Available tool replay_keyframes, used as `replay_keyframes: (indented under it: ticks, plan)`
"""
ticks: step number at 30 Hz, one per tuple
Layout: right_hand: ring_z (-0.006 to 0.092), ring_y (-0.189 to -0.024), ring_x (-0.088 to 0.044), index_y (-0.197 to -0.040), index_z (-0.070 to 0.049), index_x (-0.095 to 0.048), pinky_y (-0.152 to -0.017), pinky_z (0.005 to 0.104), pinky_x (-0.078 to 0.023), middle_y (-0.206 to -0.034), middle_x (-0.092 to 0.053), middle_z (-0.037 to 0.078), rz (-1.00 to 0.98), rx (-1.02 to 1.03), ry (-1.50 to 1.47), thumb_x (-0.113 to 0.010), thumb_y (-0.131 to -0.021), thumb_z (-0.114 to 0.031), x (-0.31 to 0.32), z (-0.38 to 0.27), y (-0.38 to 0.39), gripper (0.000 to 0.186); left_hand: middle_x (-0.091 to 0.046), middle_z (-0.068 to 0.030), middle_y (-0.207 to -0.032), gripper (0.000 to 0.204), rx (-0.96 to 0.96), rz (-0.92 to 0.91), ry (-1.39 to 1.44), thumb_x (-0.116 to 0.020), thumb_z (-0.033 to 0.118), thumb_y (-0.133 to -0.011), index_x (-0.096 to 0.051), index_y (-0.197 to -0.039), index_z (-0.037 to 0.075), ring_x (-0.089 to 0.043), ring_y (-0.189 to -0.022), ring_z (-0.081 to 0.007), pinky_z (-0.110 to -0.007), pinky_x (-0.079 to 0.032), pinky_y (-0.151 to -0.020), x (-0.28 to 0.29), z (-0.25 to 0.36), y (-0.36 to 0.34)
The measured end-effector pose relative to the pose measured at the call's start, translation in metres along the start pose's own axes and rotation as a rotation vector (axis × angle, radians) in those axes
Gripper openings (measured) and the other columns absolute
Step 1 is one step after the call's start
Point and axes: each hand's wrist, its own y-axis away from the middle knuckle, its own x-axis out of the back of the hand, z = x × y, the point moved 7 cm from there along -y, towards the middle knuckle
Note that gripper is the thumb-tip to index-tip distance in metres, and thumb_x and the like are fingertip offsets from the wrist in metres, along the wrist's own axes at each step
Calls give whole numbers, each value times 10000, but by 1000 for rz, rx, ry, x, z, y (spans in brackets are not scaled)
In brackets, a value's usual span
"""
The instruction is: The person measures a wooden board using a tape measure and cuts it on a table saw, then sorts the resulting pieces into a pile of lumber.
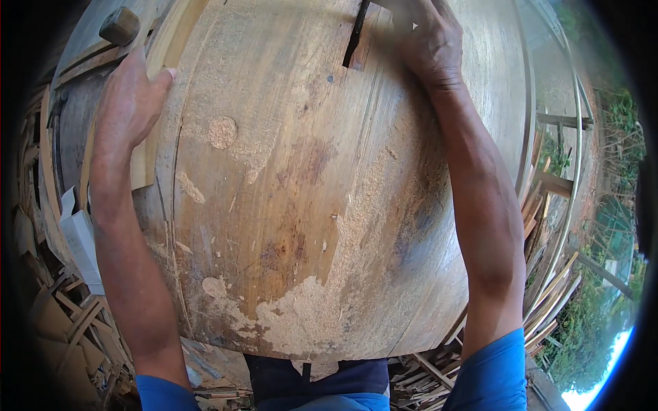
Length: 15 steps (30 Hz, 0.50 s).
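My left hand (131, 99) is at the upper left, over a pale wooden plank (142, 164) that lies lengthwise on the wooden worktop. The thumb rests across the plank; the other fingers curl toward its left edge and are partly hidden. Just beyond them is the dark wooden head of a mallet (120, 26). At the top edge, my right hand (435, 44) reaches to the left, its fingers blurred and partly out of view. Beside it a narrow dark strip or slot (355, 34) runs along a short brown wooden piece (359, 53); which it is, I cannot tell.
Sawdust (308, 315) is spread over the wide wooden worktop (308, 164), thickest at the near edge. A white box-like object (82, 240) stands by my left forearm. Offcuts (86, 318) and wood strips (552, 298) pile up on both sides, with greenery at the far right.
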Motion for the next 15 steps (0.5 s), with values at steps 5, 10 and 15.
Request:
replay_keyframes:
  ticks: [5,10,15]
  plan:
    - [337,-737,-638,-885,-41,-641,-631,417,-528,-838,-605,148,-24,-5,36,-637,-831,18,0,-1,1,80,-647,-300,-1174,514,15,-15,-18,-657,272,-888,-560,-1269,-58,-627,-1117,-423,-474,-459,-973,0,-1,-1]
    - [338,-739,-637,-881,-39,-642,-633,418,-527,-822,-602,144,-21,48,25,-641,-818,23,0,-5,-1,89,-654,-280,-1194,537,57,-24,-11,-690,267,-862,-566,-1277,-49,-636,-1123,-407,-461,-464,-981,2,6,3]
    - [330,-761,-644,-902,-37,-636,-640,414,-537,-831,-620,139,13,116,-1,-643,-797,41,-1,-3,1,131,-663,-267,-1189,542,60,-30,-41,-715,255,-843,-575,-1275,-41,-644,-1121,-391,-454,-466,-983,0,4,0]
